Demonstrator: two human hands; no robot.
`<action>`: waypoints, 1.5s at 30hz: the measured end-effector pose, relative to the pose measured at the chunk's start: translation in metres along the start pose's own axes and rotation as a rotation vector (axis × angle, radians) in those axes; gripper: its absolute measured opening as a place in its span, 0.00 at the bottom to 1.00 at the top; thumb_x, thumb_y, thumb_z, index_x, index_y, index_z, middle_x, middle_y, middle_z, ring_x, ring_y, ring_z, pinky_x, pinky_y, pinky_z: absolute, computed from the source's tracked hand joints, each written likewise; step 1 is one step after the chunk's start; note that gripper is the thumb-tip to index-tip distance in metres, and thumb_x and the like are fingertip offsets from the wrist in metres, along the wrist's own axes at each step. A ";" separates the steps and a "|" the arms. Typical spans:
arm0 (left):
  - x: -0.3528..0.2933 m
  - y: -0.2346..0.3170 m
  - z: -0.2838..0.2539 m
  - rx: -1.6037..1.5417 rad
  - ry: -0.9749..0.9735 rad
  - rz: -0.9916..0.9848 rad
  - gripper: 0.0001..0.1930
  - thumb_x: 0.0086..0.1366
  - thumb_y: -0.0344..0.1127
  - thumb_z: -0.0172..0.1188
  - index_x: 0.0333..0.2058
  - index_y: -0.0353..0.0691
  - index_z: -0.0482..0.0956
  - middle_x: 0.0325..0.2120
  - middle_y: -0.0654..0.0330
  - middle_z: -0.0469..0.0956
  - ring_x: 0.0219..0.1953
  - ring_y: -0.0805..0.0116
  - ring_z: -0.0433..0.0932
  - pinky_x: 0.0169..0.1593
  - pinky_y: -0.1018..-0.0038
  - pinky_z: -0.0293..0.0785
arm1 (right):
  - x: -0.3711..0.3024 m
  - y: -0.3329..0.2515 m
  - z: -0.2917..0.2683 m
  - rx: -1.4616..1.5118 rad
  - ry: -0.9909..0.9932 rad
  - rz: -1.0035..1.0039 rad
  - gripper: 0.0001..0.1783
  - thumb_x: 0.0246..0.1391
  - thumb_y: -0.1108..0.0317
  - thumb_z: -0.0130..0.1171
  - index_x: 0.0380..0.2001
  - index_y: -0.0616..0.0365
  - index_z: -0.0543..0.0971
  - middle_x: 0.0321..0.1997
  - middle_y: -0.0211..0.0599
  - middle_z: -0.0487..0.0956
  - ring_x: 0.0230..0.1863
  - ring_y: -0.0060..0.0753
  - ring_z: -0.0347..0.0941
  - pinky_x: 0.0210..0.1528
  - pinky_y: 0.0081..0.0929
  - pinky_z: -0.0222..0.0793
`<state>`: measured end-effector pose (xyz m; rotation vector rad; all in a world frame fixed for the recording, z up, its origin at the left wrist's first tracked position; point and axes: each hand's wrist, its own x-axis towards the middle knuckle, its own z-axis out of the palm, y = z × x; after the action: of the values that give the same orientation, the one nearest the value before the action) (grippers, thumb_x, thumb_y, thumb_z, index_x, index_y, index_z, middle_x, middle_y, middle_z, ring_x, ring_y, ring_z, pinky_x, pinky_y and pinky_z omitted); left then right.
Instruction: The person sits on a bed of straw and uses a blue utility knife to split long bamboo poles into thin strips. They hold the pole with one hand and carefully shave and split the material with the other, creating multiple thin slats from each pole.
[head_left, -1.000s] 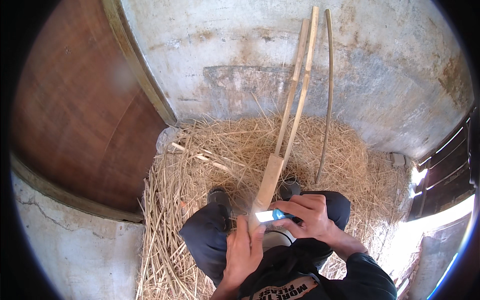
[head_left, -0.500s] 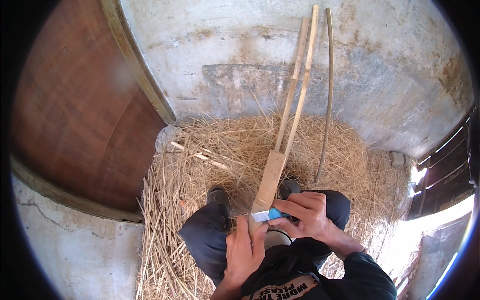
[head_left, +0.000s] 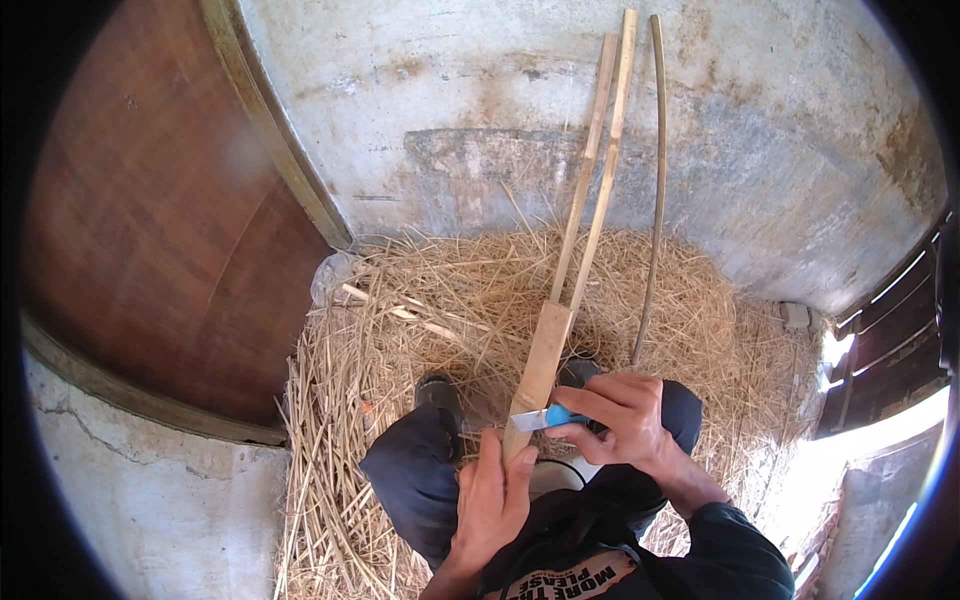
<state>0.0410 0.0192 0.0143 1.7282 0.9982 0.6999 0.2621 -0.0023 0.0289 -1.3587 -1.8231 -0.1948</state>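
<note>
Between my knees a flat wooden strip [head_left: 543,352] slants up and away from me. My left hand [head_left: 490,508] grips its near end, thumb on one side and fingers on the other. In my right hand [head_left: 628,424] is a blue-handled knife [head_left: 530,420], its broad pale blade lying across the strip just above my left fingertips. My right fingers wrap the handle and hide part of it. Whether the blade edge bites into the wood is too small to tell.
Two long wooden sticks [head_left: 609,150] and a thin curved stick [head_left: 657,190] lean against the stained wall [head_left: 450,100]. Loose straw [head_left: 480,270] covers the floor around my shoes [head_left: 437,388]. A brown panel [head_left: 160,220] stands left, dark slats [head_left: 890,345] at right.
My right hand and the knife have shifted slightly up the strip, away from my left fingers. The blade is now more tilted. My left hand keeps its grip.
</note>
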 end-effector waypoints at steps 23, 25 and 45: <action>-0.007 -0.015 -0.014 -0.343 -0.076 -0.114 0.17 0.83 0.45 0.48 0.42 0.34 0.71 0.20 0.61 0.72 0.22 0.72 0.73 0.27 0.70 0.69 | -0.010 0.018 -0.013 0.117 0.064 0.086 0.17 0.53 0.52 0.78 0.40 0.52 0.91 0.22 0.25 0.79 0.19 0.30 0.75 0.22 0.26 0.69; -0.007 -0.013 -0.011 -0.296 -0.072 -0.091 0.18 0.83 0.46 0.49 0.43 0.34 0.71 0.20 0.59 0.73 0.22 0.69 0.75 0.27 0.68 0.70 | -0.009 0.007 -0.012 0.098 -0.035 0.035 0.19 0.50 0.51 0.78 0.41 0.50 0.90 0.21 0.24 0.76 0.19 0.29 0.74 0.22 0.28 0.68; -0.013 -0.011 -0.002 -0.037 -0.066 -0.050 0.18 0.82 0.45 0.51 0.49 0.31 0.69 0.24 0.35 0.76 0.30 0.24 0.78 0.34 0.44 0.72 | 0.035 0.028 -0.023 -0.129 0.023 -0.110 0.21 0.47 0.51 0.80 0.42 0.48 0.89 0.21 0.25 0.73 0.20 0.31 0.74 0.21 0.30 0.68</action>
<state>0.0294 0.0106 0.0050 1.6782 0.9740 0.6214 0.2953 0.0207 0.0582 -1.3393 -1.8947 -0.3902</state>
